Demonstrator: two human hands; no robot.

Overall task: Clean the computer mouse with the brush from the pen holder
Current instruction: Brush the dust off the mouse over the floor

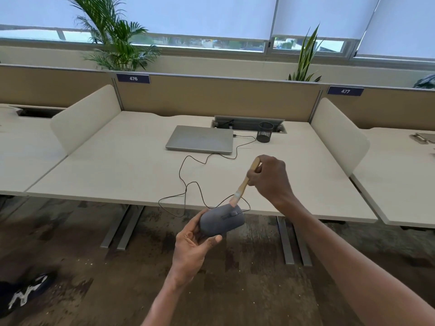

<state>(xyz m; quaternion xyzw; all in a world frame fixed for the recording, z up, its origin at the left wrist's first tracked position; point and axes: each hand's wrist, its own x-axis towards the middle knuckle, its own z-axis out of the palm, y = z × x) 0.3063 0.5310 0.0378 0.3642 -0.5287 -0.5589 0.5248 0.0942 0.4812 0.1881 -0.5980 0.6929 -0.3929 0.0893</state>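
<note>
My left hand (193,245) holds a grey wired computer mouse (221,220) in the air, just in front of the desk's near edge. My right hand (270,177) grips a small brush (244,183) with a wooden handle. Its pale bristles touch the top of the mouse near the scroll wheel. The black mesh pen holder (264,132) stands at the back of the desk, to the right of the laptop, and looks empty from here.
A shut silver laptop (200,139) lies on the white desk (117,168). The mouse's black cable (188,184) loops across the desk to the laptop. Cream side dividers (87,118) flank the desk. A cable tray (247,122) is open at the back.
</note>
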